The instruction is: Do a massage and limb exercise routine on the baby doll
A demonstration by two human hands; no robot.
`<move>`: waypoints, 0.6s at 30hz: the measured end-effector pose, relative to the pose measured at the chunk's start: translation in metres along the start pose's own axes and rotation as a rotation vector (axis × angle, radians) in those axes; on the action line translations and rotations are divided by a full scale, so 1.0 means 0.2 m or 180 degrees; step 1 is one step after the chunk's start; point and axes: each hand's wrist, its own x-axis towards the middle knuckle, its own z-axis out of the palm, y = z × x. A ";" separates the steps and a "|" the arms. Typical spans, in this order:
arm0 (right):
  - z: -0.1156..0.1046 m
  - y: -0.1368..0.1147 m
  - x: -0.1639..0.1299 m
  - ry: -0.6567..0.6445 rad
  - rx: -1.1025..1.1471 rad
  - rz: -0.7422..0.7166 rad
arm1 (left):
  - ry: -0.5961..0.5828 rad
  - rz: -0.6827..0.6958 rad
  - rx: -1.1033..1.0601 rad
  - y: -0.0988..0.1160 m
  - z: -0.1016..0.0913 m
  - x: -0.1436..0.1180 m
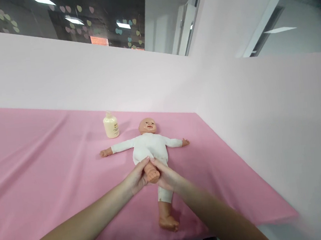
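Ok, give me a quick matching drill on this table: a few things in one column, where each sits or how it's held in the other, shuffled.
Things:
1. cream plastic lotion bottle
2. bent bare leg of the plastic baby doll
3. straight leg of the doll
4. pink fabric table cover

States:
A. held between left hand and right hand
B. stretched toward the near table edge
C. upright beside the doll's head
D. spread under everything

Pairs: 1-C, 2-A, 3-B, 4-D
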 end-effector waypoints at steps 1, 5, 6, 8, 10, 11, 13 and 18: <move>0.01 0.01 -0.01 -0.0057 0.0170 0.0056 | -0.0081 -0.0024 0.0013 -0.02 -0.03 0.02; 0.02 0.05 -0.05 0.0075 0.0674 0.0255 | -0.0363 -0.0072 0.0115 -0.06 -0.13 0.04; 0.02 0.06 -0.06 0.0135 0.0604 0.0239 | -0.0442 -0.0086 0.0136 -0.06 -0.15 0.03; 0.02 0.08 -0.07 0.0105 0.0327 0.0255 | -0.0576 -0.0115 0.0177 -0.06 -0.17 0.03; 0.01 0.08 -0.07 -0.0064 0.0111 0.0365 | -0.0632 -0.0116 0.0250 -0.07 -0.18 0.03; 0.00 0.08 -0.06 -0.0150 0.0105 0.0435 | -0.0626 -0.0100 0.0295 -0.07 -0.19 0.03; -0.02 0.09 -0.04 -0.0240 0.0223 0.0526 | -0.0600 -0.0079 0.0377 -0.08 -0.20 0.05; -0.07 0.16 0.01 -0.0116 0.0542 0.0988 | -0.0759 -0.0282 0.0494 -0.10 -0.21 0.05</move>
